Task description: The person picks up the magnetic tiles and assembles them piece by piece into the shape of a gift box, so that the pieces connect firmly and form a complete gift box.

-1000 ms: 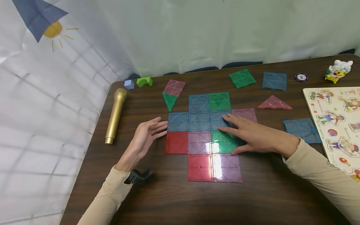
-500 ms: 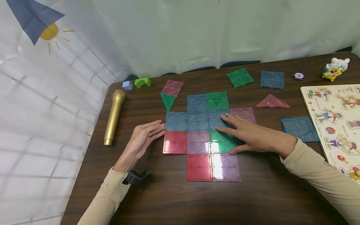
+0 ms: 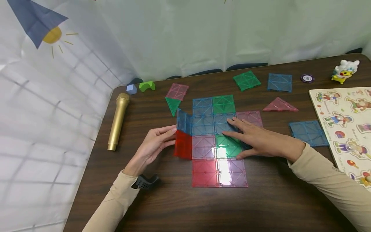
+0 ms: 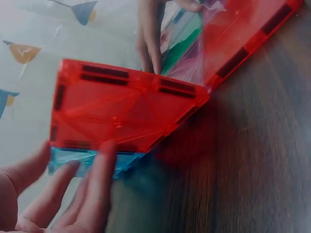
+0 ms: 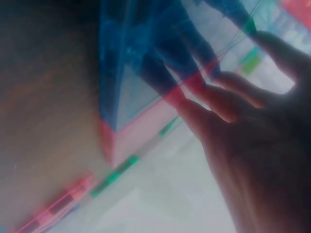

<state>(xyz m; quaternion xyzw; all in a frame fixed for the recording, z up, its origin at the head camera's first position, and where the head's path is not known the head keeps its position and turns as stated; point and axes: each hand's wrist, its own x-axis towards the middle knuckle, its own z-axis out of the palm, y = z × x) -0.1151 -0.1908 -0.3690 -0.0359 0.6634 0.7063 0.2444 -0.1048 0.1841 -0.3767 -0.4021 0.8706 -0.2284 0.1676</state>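
Observation:
A flat patchwork of translucent magnetic tiles lies on the table, with a purple tile [image 3: 204, 147] and a green tile [image 3: 228, 145] near its middle. My left hand [image 3: 153, 146] pinches the outer edge of a blue tile [image 3: 184, 122]. That tile and the joined red tile [image 3: 183, 145] are tilted up along the left side. In the left wrist view, fingertips [image 4: 104, 155] lie against their outer faces. My right hand [image 3: 255, 137] spreads its fingers over the right-hand tiles. Beside it, a pink tile [image 3: 250, 118] and a blue tile [image 5: 146, 63] stand raised.
Loose tiles lie around: green [image 3: 247, 80], blue [image 3: 279, 82], another blue [image 3: 309, 132] and a pink triangle [image 3: 280, 105]. A gold microphone [image 3: 118, 122] is at left. A picture puzzle board [image 3: 343, 129], poker chip [image 3: 307, 78] and figurine [image 3: 345, 71] are at right.
My left hand has moved right to the blue and red tiles on the left side. They have swung from flat to tilted up. My right hand has stayed over the tiles.

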